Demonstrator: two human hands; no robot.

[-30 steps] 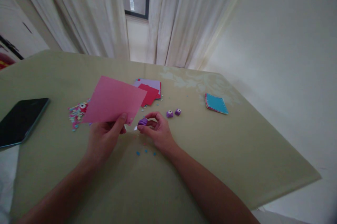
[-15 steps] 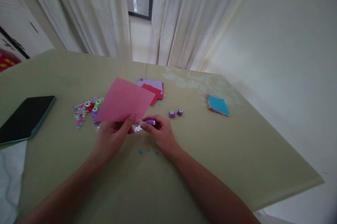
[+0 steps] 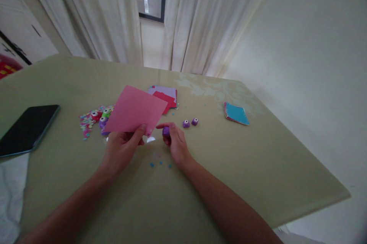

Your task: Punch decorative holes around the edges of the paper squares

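The wide, pale green tabletop has a square pink paper sheet held up over it, its lower edge pinched by the left hand. The right hand has fingers curled round a small purple plastic-looking block, pointer sticking out. Tiny blue bits lie near the hands, so some work seems done; the sheet looks nearly whole, so most seems left.
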